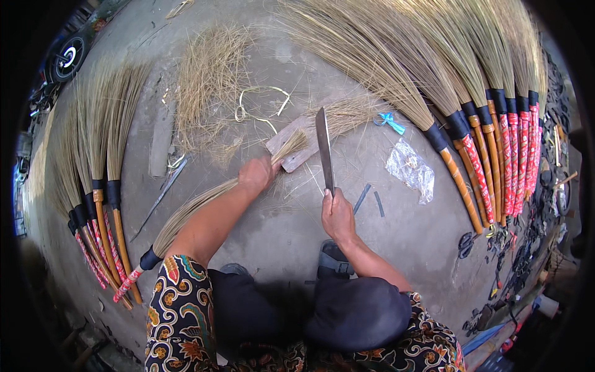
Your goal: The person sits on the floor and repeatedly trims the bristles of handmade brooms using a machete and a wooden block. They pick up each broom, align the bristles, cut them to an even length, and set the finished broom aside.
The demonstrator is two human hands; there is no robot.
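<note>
My left hand (257,174) is closed round the bristles of a broom (197,208), close to their tips. That broom lies slantwise under my left forearm, its red patterned handle pointing to the lower left. The bristle ends rest on a wooden board (299,162) on the ground. In my right hand (338,214) is the handle of a machete (324,144), its long dark blade standing up beside the board's right part. Blade and bristle tips are apart. Cut straw (347,115) lies on the board's far end and beyond it.
Finished-looking brooms (114,124) lie fanned at the left, and more brooms (477,118) at the right. A straw heap (211,80) is at the far left. Nearby are clear plastic (409,168), a blue ribbon (390,123), scissors (465,245) and a long thin blade (160,198).
</note>
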